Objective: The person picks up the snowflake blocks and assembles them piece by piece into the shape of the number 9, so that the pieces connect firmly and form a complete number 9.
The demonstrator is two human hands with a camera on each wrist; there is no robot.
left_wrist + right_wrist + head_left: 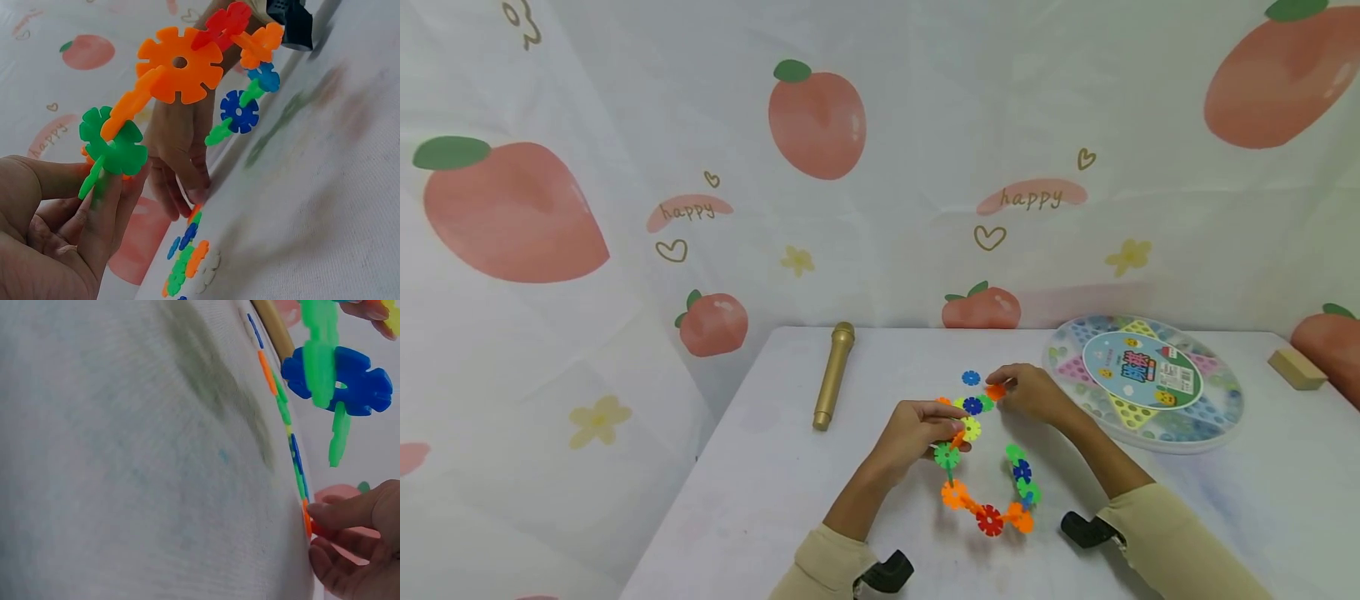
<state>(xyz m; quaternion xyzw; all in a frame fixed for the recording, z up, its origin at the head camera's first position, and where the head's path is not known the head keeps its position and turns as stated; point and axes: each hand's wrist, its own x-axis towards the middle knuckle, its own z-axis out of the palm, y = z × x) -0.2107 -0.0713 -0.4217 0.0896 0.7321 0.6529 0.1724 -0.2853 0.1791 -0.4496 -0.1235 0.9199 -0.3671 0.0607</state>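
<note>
My left hand (906, 442) pinches one end of a chain of interlocking plastic snowflake discs, by the green disc (115, 147) in the left wrist view. Orange, red, blue and green pieces are slotted together in a curve, with the red disc (990, 521) at its near side. The far end, with a dark blue disc (359, 381), hangs free. Beyond the chain, my right hand (1036, 395) has thumb and fingertips at an orange disc (996, 392) on the table. Loose discs lie beside it, among them a dark blue disc (973, 406) and a lighter blue disc (971, 377).
A gold microphone (833, 379) lies at the table's back left. To the right of my right hand is a round clear game case (1067, 417) with a star board pattern. A wooden block (1297, 369) sits near the right edge. A fruit-print cloth (887, 250) hangs behind.
</note>
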